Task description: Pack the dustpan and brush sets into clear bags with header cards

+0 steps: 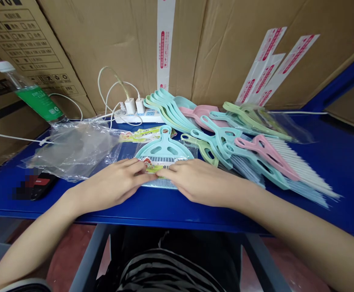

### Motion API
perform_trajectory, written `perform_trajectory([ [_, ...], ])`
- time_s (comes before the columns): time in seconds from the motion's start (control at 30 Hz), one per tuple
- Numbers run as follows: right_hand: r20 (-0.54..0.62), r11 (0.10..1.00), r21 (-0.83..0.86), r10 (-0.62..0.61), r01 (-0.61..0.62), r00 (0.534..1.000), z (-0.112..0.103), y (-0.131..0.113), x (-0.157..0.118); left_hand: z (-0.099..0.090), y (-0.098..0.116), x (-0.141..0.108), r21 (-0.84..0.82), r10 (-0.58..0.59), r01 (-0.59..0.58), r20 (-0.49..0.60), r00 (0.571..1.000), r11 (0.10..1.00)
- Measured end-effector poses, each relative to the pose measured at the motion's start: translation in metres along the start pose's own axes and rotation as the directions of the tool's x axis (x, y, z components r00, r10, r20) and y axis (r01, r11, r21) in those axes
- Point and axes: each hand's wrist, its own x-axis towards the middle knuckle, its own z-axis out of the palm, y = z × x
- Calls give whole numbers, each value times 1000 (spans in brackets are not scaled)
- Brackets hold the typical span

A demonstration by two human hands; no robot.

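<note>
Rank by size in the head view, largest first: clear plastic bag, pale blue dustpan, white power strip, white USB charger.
Clear plastic bag; pale blue dustpan and white power strip, unsure as the dustpan sits nearer; white USB charger.

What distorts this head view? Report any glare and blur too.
Head view: wide-angle bending curves the blue table's front edge; glare shines on the clear plastic bag; the left hand and right hand look sharp, without obvious motion blur.
</note>
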Motion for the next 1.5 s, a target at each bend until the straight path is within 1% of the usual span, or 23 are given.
perform_trajectory([
  [0.23,-22,1000,5,-4,4,1000,4,-1,1,0,1,-2,-3,-7,7,-10,1000,1000],
  [0.43,-95,999,-15,-30,29,995,8,0,1,1,0,-3,-5,-17,17,-19,1000,1000],
  [0.57,-54,1000,-18,-8,7,999,7,0,2,1,1,-3,-10,-18,18,-17,1000,1000],
  [0.73,-80,999,-27,-19,17,997,8,0,2,1,2,-3,-15,-36,36,-12,999,999],
  [1.03,-69,997,-74,0,-5,998,12,-2,3,3,4,-6,-7,-42,42,-21,999,999],
  [1.27,-12,993,-115,22,-23,1000,12,-5,4,4,4,-7,-8,-35,35,-45,998,999],
  [1.4,-42,993,-116,7,-12,999,14,-4,4,5,5,-7,13,-37,37,-37,999,999],
  [1.5,-78,996,-84,-2,-4,997,14,0,3,6,4,-6,37,-27,29,-42,999,999],
])
